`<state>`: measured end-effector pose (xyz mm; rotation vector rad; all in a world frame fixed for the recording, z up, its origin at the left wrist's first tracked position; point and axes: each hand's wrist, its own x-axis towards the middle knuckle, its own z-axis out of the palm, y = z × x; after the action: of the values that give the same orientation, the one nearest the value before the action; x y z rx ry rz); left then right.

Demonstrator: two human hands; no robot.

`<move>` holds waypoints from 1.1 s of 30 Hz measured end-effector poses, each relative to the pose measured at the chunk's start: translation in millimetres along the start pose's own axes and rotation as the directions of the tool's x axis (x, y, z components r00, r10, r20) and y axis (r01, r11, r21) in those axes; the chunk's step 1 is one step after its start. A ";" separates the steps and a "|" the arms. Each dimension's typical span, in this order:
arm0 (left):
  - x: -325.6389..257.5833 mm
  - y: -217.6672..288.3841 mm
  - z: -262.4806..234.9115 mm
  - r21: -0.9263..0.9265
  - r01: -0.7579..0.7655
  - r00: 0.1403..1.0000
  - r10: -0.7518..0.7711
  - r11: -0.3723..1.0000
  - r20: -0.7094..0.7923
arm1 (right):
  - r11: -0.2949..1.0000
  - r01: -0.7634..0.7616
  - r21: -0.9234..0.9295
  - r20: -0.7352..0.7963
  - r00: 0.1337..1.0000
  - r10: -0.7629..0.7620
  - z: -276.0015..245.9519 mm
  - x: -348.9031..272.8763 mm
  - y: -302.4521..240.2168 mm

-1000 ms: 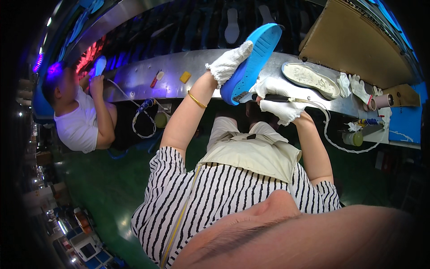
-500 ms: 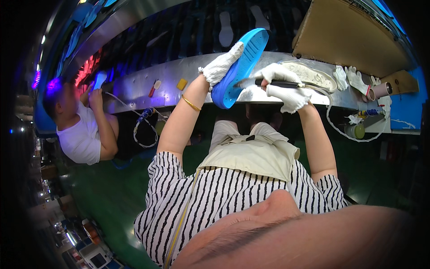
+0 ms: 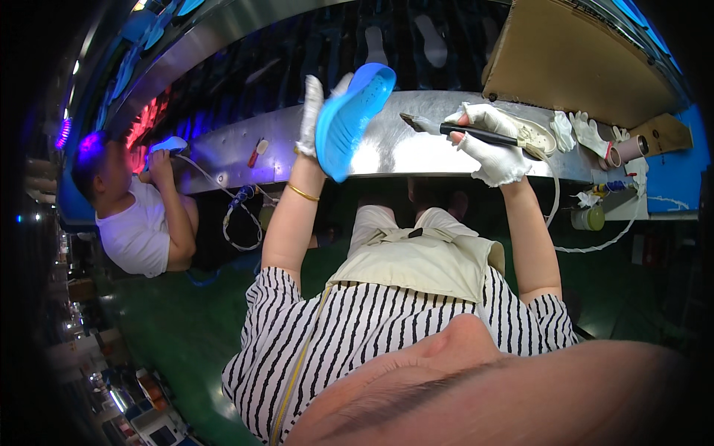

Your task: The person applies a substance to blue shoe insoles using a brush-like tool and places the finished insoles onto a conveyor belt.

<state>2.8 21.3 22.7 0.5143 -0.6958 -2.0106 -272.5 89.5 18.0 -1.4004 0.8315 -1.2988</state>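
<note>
My left hand, in a white knit glove, holds a blue shoe sole up over the front edge of the metal bench. The sole is tilted, and part of the hand is hidden behind it. In my right hand, also gloved with bare fingertips showing, is a brush with a black handle. Its tip points left toward the sole, apart from it. A white hose hangs down near my right wrist. Behind the right hand lies an off-white shoe sole on the bench.
Behind the metal bench runs a dark conveyor carrying sole-shaped pieces. A large cardboard box stands back right, with spare gloves and a tape roll nearby. A co-worker sits at the left. A red-handled tool lies on the bench.
The blue sole has moved left and turned over in my left hand. My right hand has drawn the brush away from it, slightly to the right.
</note>
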 end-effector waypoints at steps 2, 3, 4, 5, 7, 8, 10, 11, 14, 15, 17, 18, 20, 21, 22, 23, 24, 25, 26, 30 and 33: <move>-8.9 -25.3 -9.8 -0.261 0.271 0.962 -0.256 0.926 0.090 | 0.999 -0.044 0.005 -0.067 0.997 0.044 2.1 -5.3 4.4; -10.1 -41.2 -25.5 -0.302 0.224 0.973 -0.228 0.926 0.023 | 0.998 -0.061 -0.021 -0.090 0.994 0.059 7.1 -9.0 2.1; -10.6 -53.6 -17.0 -0.346 0.186 0.976 -0.215 0.920 -0.045 | 0.995 -0.090 -0.048 -0.123 0.989 0.083 9.4 -13.2 3.2; -16.5 -65.5 -6.8 -0.374 0.172 0.985 -0.148 0.911 0.093 | 0.988 -0.144 -0.060 -0.156 0.979 0.133 11.1 -14.7 2.5; -18.4 -81.5 -3.9 -0.284 0.111 0.993 -0.093 0.952 0.074 | 0.995 -0.084 -0.045 -0.191 0.979 0.074 11.6 -15.9 7.1; -19.7 -88.7 1.6 -0.248 0.087 0.996 -0.075 0.965 0.055 | 0.998 -0.052 -0.037 -0.205 0.978 0.044 12.6 -15.4 8.1; -20.3 -101.8 17.1 -0.276 0.085 0.991 -0.052 0.957 0.126 | 0.998 0.012 -0.068 -0.243 0.969 -0.028 19.2 -8.8 8.8; -19.5 -107.3 23.6 -0.260 0.073 0.993 -0.046 0.963 0.107 | 0.990 0.049 -0.131 -0.270 0.959 -0.083 21.5 -5.6 10.4; -16.6 -119.1 33.7 -0.206 0.044 0.998 -0.032 0.978 0.060 | 0.987 0.102 -0.122 -0.219 0.967 -0.127 32.3 -6.7 7.1; -14.3 -122.3 30.1 -0.208 0.024 1.000 -0.019 0.978 0.024 | 0.966 0.167 -0.199 -0.155 0.968 -0.199 38.2 -8.0 1.6; -11.4 -125.3 20.8 -0.276 0.033 0.999 -0.028 0.960 0.020 | 0.969 0.180 -0.169 -0.071 0.978 -0.195 43.6 -14.7 4.1; -14.9 -120.5 28.1 -0.246 -0.013 1.000 0.018 0.969 0.015 | 0.983 0.125 -0.134 -0.069 0.988 -0.135 44.5 -18.7 -4.2; -13.7 -118.1 25.2 -0.163 -0.064 0.996 0.053 0.984 -0.072 | 0.999 0.034 -0.029 -0.132 0.991 -0.037 41.9 -17.4 -8.6; -12.4 -117.6 25.3 -0.179 -0.075 0.996 0.064 0.981 -0.066 | 0.990 0.064 -0.126 -0.149 0.985 -0.083 38.9 -13.6 -3.9; -10.5 -117.6 25.1 -0.194 -0.085 0.995 0.075 0.977 -0.060 | 0.992 0.047 -0.119 -0.156 0.986 -0.065 41.2 -14.1 -6.5; -8.3 -117.4 24.5 -0.210 -0.096 0.995 0.086 0.973 -0.054 | 0.975 0.133 -0.179 -0.115 0.981 -0.155 42.9 -14.4 -2.6; -4.8 -117.9 19.4 -0.217 -0.104 0.994 0.094 0.971 -0.056 | 0.948 0.217 -0.232 -0.066 0.969 -0.238 44.5 -14.1 2.7; -0.9 -118.4 13.2 -0.224 -0.112 0.993 0.102 0.968 -0.059 | 0.833 0.349 -0.429 0.076 0.933 -0.352 43.1 -12.2 -8.3; 1.2 -119.1 8.0 -0.230 -0.121 0.992 0.110 0.966 -0.062 | 0.909 0.219 -0.354 0.051 0.975 -0.215 47.8 -17.2 3.4; -1.0 -106.0 10.9 -0.289 -0.092 0.994 0.073 0.953 -0.077 | 0.937 0.083 -0.338 0.029 0.997 -0.078 46.7 -23.9 1.5; 6.8 -100.4 3.3 -0.245 -0.135 0.991 0.126 0.960 -0.051 | 0.904 0.215 -0.369 0.025 0.975 -0.221 48.9 -21.7 5.6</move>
<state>-65.8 58.5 -40.9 0.3453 -0.4359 -1.9252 -228.1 119.1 11.0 -1.8261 0.9903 -1.3706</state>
